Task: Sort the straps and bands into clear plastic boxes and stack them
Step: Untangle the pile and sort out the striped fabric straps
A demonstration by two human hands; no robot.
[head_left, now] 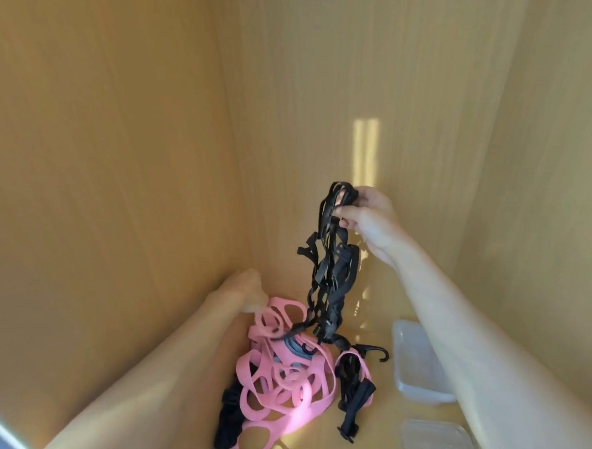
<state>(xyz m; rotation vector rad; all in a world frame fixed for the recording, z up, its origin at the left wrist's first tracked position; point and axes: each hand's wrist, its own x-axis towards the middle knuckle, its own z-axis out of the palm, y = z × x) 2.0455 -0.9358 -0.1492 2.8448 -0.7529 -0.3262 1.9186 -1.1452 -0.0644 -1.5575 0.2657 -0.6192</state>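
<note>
Two hands at work: my right hand (364,210) has its grip pinched round the top of a bunch of black straps (330,260), lifted high so the tangle hangs straight and I can see where it parts from the rest. Its lower end still trails down into the pile, caught among the pink bands (279,384) on the wooden worktop (374,413), so it isn't free yet. My left hand (246,290) sits at the far left edge of the pink heap, touching it, I'd say to pin the pile while I pull; whether its fingers curl round a band I cannot tell, it's blurred. More black pieces lie about: a black hook (373,352) just right of the heap, a black bundle (229,416) at the near left. Off to the right stand a clear plastic box (417,371), open and seemingly holding nothing, and nearer me a clear lid (437,444), both well apart from the heap. My own right forearm crosses above that box, and the pink loops snagging the straps are what's in the way
</note>
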